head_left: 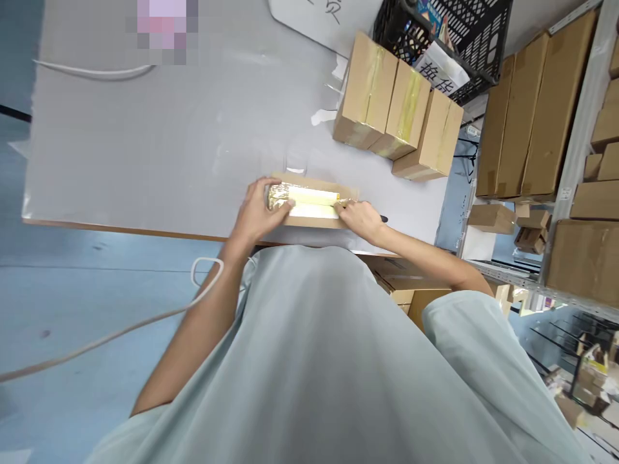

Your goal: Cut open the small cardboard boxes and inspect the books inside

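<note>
A small cardboard box (314, 223) lies near the front edge of the table, with shiny clear tape over its left end and a bright yellow-white strip along its top. My left hand (256, 209) grips the box's left end, thumb on top and fingers around the far side. At the right end, my right hand (362, 219) is closed, its fingers against the tape and top. A slim tool with a black end (383, 219) sticks out behind this hand; most of it is hidden in the fist.
Three taped cardboard boxes (401, 106) stand at the table's far right, before a black plastic crate (476, 38). Shelving (563, 193) with cartons rises to the right. A white cable (145, 322) crosses at left. A blurred patch covers something at the far edge.
</note>
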The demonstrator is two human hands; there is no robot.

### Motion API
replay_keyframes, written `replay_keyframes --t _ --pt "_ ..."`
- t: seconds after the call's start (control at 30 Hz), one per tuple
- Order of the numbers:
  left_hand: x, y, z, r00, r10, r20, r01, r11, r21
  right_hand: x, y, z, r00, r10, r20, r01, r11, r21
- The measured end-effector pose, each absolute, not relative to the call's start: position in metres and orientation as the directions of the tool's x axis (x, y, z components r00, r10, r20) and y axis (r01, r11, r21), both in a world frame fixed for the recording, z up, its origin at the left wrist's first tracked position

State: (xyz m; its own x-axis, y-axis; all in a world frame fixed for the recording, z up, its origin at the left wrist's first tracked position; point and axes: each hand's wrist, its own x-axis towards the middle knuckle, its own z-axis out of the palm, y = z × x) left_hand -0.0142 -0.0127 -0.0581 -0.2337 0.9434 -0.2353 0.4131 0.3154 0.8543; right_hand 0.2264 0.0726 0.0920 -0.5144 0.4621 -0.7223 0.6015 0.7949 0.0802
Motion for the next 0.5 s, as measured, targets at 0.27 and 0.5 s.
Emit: replay_keyframes --t 0.27,0.5 --pt "0.042 0.005 -0.059 -0.525 0.833 -0.177 0.464 0.455 0.760 0.263 0.077 0.086 -0.547 0.493 -0.676 0.643 0.765 0.038" --pt "0.040 0.004 -0.054 -0.518 0.833 -0.195 0.470 0.468 0.749 0.310 0.074 0.094 -0.469 0.528 -0.708 0.699 0.712 0.068"
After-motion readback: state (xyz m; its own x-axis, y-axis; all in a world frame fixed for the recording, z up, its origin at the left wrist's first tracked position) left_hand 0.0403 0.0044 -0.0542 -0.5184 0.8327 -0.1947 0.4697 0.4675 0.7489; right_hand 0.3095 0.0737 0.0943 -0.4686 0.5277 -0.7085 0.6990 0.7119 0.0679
